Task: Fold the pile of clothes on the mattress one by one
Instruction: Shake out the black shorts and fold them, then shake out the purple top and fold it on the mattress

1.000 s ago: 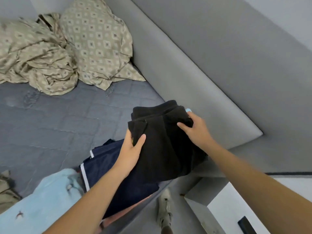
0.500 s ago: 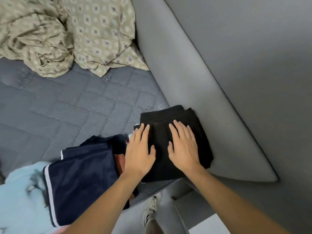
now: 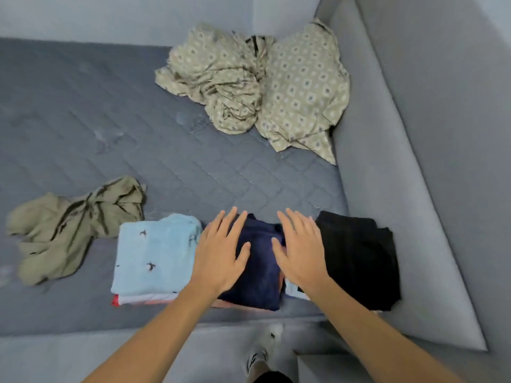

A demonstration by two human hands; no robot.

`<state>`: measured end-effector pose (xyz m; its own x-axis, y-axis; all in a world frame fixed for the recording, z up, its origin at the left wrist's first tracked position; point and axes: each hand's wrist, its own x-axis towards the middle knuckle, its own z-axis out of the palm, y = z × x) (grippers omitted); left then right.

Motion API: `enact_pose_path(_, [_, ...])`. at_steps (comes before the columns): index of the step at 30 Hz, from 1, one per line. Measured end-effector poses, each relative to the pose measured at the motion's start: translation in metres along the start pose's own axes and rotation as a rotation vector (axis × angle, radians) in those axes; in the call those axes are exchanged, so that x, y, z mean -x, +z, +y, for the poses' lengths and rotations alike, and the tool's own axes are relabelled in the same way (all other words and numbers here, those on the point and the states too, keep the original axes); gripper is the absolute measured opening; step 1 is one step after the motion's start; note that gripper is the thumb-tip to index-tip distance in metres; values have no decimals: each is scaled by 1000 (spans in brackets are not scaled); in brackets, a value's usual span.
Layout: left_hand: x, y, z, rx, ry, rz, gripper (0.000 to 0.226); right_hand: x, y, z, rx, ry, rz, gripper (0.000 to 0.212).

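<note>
Both hands, left hand (image 3: 221, 251) and right hand (image 3: 300, 248), lie flat with fingers spread on the folded navy garment (image 3: 258, 275), between the light blue folded garment (image 3: 154, 252) and the black folded garment (image 3: 356, 255) on the mattress (image 3: 83, 120).

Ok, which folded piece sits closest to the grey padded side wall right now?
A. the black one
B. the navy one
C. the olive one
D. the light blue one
A: the black garment lies at the right end of the row, right next to the padded wall, with the navy garment and the light blue garment further left.
</note>
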<state>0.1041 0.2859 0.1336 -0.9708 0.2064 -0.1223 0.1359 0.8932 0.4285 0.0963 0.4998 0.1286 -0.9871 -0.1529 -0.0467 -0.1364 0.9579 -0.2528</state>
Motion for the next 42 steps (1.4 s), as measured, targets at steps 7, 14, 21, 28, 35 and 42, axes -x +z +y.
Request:
enact_pose_path(7, [154,-127,-216,33,-224,218,68,-8,26,-290,-75,-281,4,60])
enact_pose_path(14, [289,-229,-417,1,-454,322,66,-3,81,-570,-166,-493,-47,61])
enact_pose_path(21, [327,-282,-578,1,-582,369,65,-47,150,-740,-158,-605,-125,62])
enact_pose_path(28, [299,-315,-737,-4,-645,351,69,-138,238,-853,-126,-571,-240,66])
enact_pose_path(35, [250,-318,-903,50,-737,315,66,-236,322,-946,-43,-545,-339,68])
enact_pose_path(42, [150,-261,-1100,121,-702,213,72,-368,469,-1041,-29,-457,-381,73])
